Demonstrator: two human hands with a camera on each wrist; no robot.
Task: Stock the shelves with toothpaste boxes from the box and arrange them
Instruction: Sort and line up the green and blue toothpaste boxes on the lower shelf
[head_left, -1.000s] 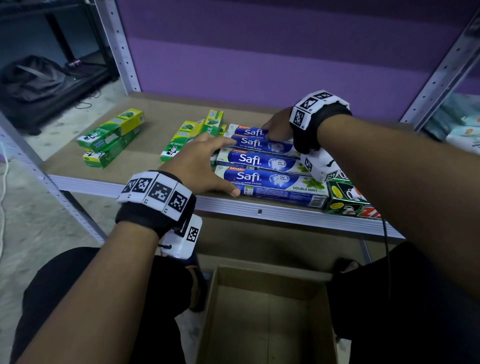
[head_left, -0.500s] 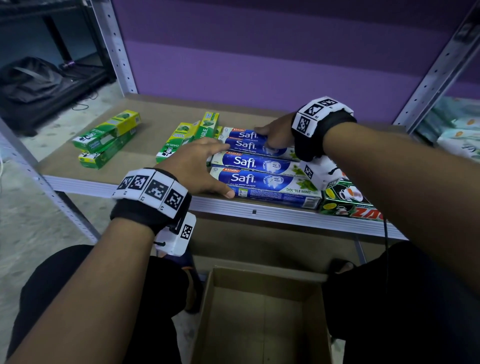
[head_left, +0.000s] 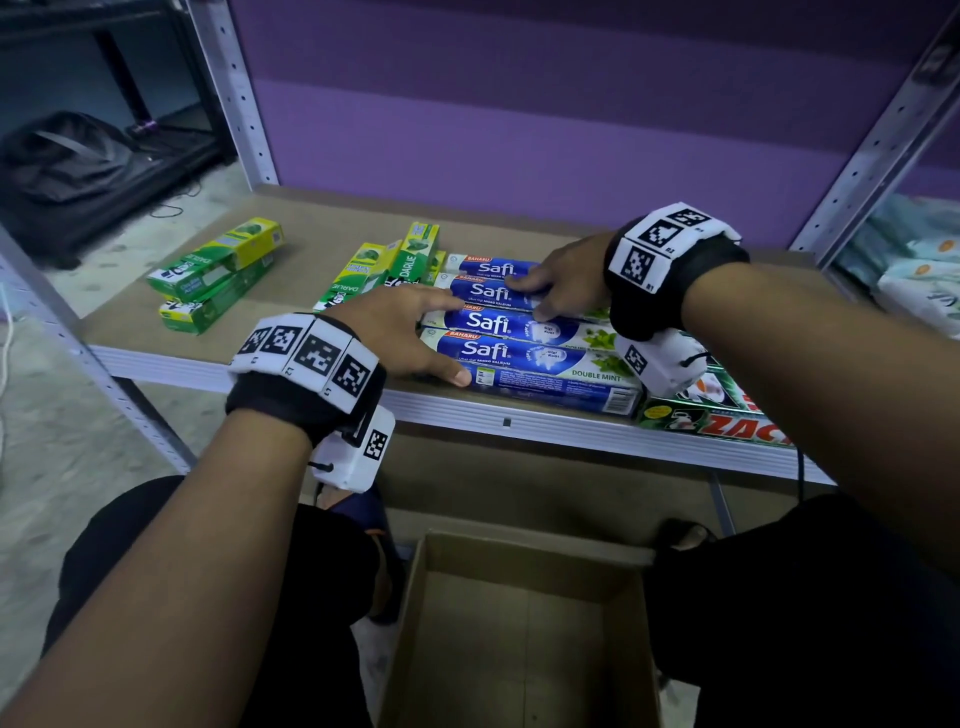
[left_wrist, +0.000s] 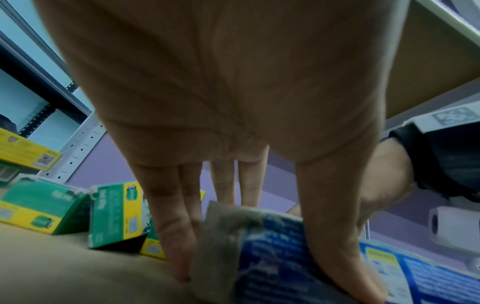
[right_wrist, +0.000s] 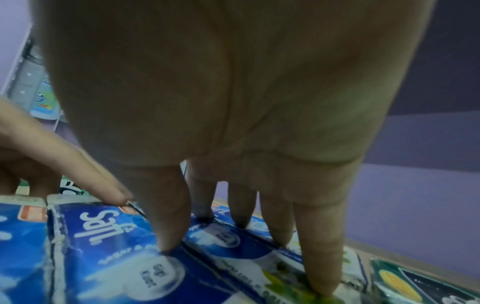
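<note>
Several blue Safi toothpaste boxes (head_left: 519, 358) lie side by side on the wooden shelf (head_left: 322, 244), long sides touching. My left hand (head_left: 410, 332) lies against their left ends with straight fingers, thumb on the front box's front face (left_wrist: 335, 267). My right hand (head_left: 561, 280) rests on top of the back boxes, its straight fingertips (right_wrist: 168, 244) pressing on the Safi boxes (right_wrist: 109, 242). Green and yellow Darlie boxes (head_left: 384, 270) lie just left of the Safi row, also in the left wrist view (left_wrist: 114, 214). The open cardboard box (head_left: 519, 623) sits on the floor below the shelf.
Two more Darlie boxes (head_left: 213, 275) are stacked at the shelf's left. A green Zact box (head_left: 717, 415) lies at the front right beside the Safi row. Metal uprights (head_left: 234, 93) frame the shelf; a purple wall backs it. Packaged goods (head_left: 914, 270) fill the bay to the right.
Both hands have stayed on the Safi boxes. The right hand's fingers have come forward a little over the back boxes, and the row looks slightly tighter.
</note>
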